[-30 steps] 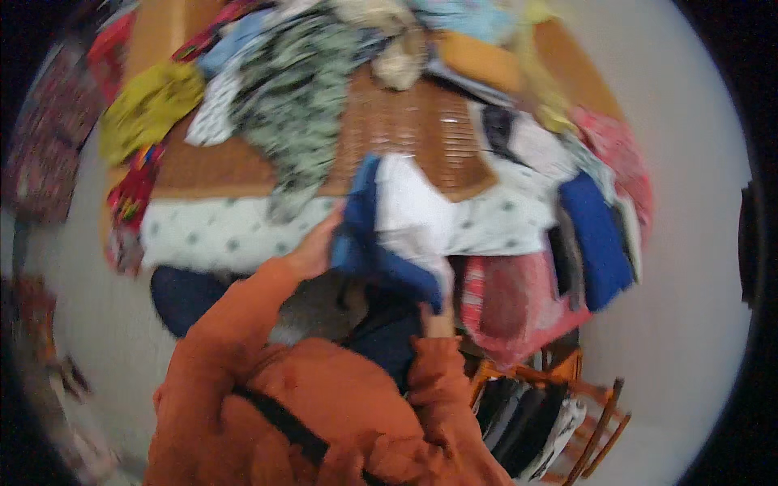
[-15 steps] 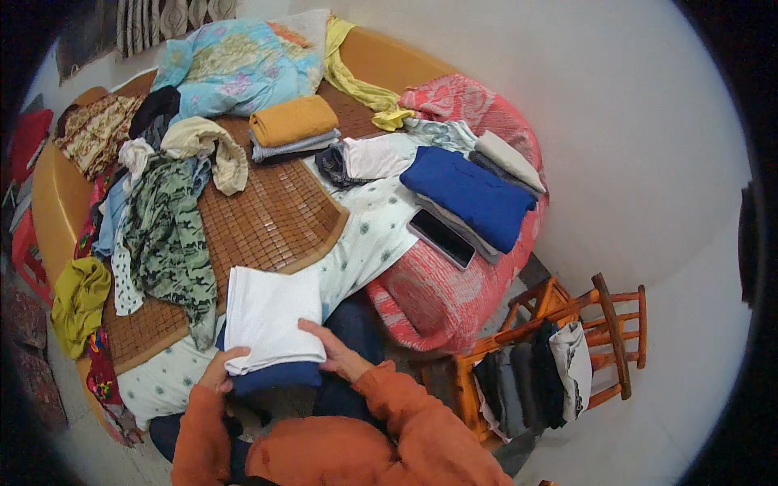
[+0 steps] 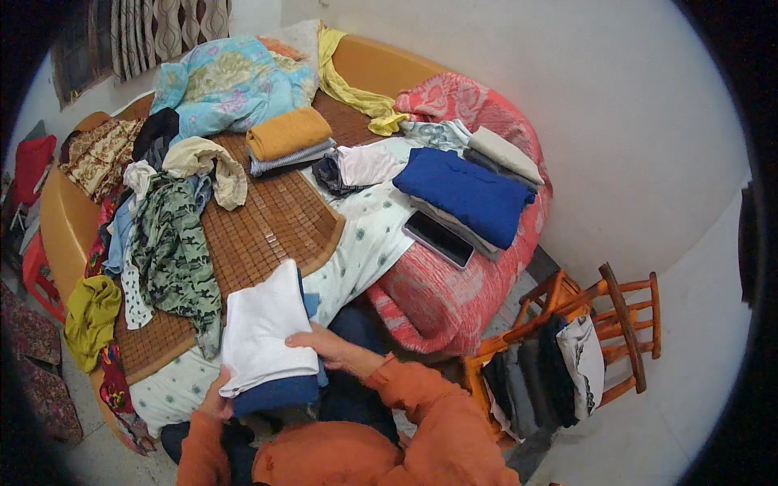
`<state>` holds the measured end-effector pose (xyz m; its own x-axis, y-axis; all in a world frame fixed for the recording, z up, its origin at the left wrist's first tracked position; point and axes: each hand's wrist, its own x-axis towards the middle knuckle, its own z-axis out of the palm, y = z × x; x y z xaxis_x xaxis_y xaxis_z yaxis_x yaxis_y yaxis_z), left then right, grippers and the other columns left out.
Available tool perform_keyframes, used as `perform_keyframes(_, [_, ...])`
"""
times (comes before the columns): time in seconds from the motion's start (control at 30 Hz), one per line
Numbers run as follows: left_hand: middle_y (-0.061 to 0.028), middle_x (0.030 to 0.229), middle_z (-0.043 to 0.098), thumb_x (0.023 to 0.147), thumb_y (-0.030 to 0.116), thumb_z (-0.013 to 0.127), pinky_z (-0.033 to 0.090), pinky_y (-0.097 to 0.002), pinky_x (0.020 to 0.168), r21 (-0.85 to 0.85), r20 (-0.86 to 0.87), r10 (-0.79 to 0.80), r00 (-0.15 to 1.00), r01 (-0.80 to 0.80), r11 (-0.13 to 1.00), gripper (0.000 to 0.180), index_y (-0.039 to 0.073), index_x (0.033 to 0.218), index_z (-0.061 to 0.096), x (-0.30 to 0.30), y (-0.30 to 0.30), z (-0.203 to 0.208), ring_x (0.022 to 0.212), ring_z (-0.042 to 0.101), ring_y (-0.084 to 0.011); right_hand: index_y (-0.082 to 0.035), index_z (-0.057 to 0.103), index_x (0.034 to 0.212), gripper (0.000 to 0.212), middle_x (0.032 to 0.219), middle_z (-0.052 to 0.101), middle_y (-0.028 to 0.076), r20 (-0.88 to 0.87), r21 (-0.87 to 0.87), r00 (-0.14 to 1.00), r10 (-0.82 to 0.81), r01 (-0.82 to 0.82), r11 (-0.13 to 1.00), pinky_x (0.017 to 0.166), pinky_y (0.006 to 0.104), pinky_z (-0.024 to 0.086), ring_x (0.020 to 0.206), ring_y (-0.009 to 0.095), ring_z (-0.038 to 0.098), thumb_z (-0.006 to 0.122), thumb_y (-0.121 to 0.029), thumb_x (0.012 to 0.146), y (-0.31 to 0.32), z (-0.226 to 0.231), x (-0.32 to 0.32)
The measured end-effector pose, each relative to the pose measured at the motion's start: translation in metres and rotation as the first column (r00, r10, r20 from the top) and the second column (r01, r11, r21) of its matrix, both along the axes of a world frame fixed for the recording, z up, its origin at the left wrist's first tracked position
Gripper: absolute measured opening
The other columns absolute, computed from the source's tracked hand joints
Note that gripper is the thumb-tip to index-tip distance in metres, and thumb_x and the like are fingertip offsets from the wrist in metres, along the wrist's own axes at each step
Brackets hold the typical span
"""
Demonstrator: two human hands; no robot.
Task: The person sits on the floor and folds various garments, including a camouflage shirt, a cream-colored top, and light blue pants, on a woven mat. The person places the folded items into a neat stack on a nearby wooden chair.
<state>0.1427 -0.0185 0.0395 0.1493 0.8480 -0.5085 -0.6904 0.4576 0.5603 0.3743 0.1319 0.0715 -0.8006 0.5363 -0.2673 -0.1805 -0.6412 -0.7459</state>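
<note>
A neatly folded white cloth (image 3: 263,328) lies on folded dark blue clothes (image 3: 275,395) over my lap, at the bed's near edge. My left hand (image 3: 215,397) grips the near left side of this stack, its fingers partly hidden. From the right, my right hand (image 3: 322,345) holds the stack's edge, thumb on top of the white cloth and the other fingers mostly out of sight. The white cloth sits slightly askew, its far corner pointing up. Just left of it lies a crumpled camouflage garment (image 3: 178,243).
Folded stacks topped by a mustard cloth (image 3: 289,134) and a blue garment (image 3: 466,194) lie on the bed, with a phone (image 3: 438,238) beside the blue one. A wooden chair (image 3: 624,324) holding folded clothes (image 3: 539,377) stands at right. Loose clothes pile up left.
The stack in my hands has turned and tilted slightly, and its far right edge now shows blue. My right hand has slid a little left and nearer; the whole view has shifted slightly.
</note>
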Motion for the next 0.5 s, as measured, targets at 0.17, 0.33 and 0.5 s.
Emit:
perform_keyframes(0.17, [-0.0228, 0.129, 0.041, 0.079, 0.068, 0.04, 0.05, -0.0513, 0.078, 0.151, 0.141, -0.276, 0.951, 0.255, 0.955, 0.085, 0.011, 0.139, 0.023, 0.026, 0.006, -0.014, 0.106, 0.051, -0.0416, 0.003, 0.05, 0.115, 0.048, 0.104, 0.06, 0.01, 0.017, 0.224, 0.982, -0.187, 0.179, 0.958, 0.08, 0.0322, 0.047, 0.09, 0.019, 0.058, 0.065, -0.017, 0.074, 0.063, 0.081, 0.033])
perform_keyframes(0.33, [-0.0212, 0.127, 0.042, 0.085, 0.05, 0.051, 0.045, -0.0503, 0.087, 0.063, 0.092, -0.358, 0.929, 0.354, 0.933, 0.076, 0.016, 0.141, 0.015, 0.066, -0.002, -0.014, 0.109, 0.049, -0.0382, 0.003, 0.054, 0.109, 0.04, 0.099, 0.06, 0.011, -0.175, 0.447, 0.812, -0.557, 0.57, 0.69, 0.078, 0.0332, 0.049, 0.089, 0.021, 0.06, 0.065, -0.012, 0.074, 0.165, 0.183, 0.082])
perform_keyframes(0.5, [-0.0211, 0.129, 0.039, 0.082, 0.043, 0.059, 0.04, -0.0504, 0.093, -0.033, 0.089, -0.49, 0.867, 0.495, 0.868, 0.083, 0.013, 0.142, 0.011, 0.091, 0.013, -0.035, 0.113, 0.047, -0.0362, 0.0, 0.052, 0.111, 0.043, 0.106, 0.057, 0.009, -0.568, 0.569, 0.415, -0.711, 0.822, 0.025, 0.082, 0.0354, 0.046, 0.095, 0.021, 0.055, 0.066, -0.015, 0.074, 0.308, 0.264, 0.179])
